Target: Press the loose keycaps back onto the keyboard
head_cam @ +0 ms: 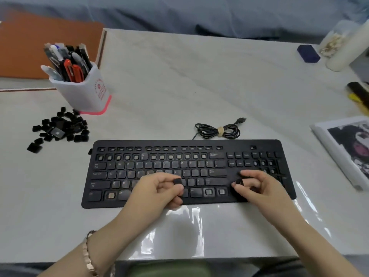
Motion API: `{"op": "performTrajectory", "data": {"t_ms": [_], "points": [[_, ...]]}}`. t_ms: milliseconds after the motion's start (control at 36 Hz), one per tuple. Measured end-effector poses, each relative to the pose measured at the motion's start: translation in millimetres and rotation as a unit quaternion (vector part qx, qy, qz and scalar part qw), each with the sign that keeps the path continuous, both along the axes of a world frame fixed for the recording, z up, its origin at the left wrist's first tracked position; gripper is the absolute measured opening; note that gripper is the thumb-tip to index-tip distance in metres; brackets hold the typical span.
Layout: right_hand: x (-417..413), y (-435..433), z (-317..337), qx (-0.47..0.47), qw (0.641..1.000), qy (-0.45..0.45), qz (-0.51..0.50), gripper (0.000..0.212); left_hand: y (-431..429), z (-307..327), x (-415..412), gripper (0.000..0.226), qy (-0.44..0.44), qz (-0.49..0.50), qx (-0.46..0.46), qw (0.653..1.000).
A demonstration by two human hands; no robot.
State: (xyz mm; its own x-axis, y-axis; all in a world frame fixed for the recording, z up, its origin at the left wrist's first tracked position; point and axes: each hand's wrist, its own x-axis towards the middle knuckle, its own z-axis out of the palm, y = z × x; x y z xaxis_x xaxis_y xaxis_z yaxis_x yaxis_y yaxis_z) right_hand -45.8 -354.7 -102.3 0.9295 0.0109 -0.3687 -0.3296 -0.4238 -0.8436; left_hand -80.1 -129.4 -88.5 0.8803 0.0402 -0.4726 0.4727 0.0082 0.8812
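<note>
Left hand (159, 186) pinches one keycap (177, 181), right hand (257, 186) another keycap (239, 181), hiding keyboard (199, 144) keys beneath (legends unreadable).

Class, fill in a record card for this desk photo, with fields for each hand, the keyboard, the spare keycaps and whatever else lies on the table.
left hand: pinches a black keycap above the keyboard's lower middle rows
right hand: pinches a second keycap beside the arrow-key area
keyboard: black; many sockets bare in the top two rows, a few in the bottom row
loose keycaps: heap on the table, left of the keyboard
pen holder: just behind the heap, full of pens
cable: coiled, tied, behind the keyboard
</note>
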Motion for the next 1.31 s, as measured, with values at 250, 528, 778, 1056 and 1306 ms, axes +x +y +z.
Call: {"op": "performTrajectory", "data": {"t_ms": [250,528,778,1056,1306], "points": [[11,-29,5,-0.152,0.982,-0.098,0.051,0.019,-20,-7,4,0.018,-0.047,-0.049,0.089,0.994],[16,-24,-17,-0.137,0.966,-0.19,0.112,0.019,-19,-14,2,0.024,-0.044,-0.025,0.097,0.994],[18,-26,-22,-0.15,0.96,-0.211,0.102,0.013,-14,-20,0,0.021,-0.046,-0.026,0.109,0.993],[13,-33,-28,-0.248,0.915,-0.266,0.177,0.024,-13,-20,-1,0.026,-0.046,-0.032,0.109,0.992],[17,-40,-29,-0.246,0.911,-0.265,0.201,0.018,-15,-14,0,0.026,-0.033,-0.018,0.087,0.996]]}}
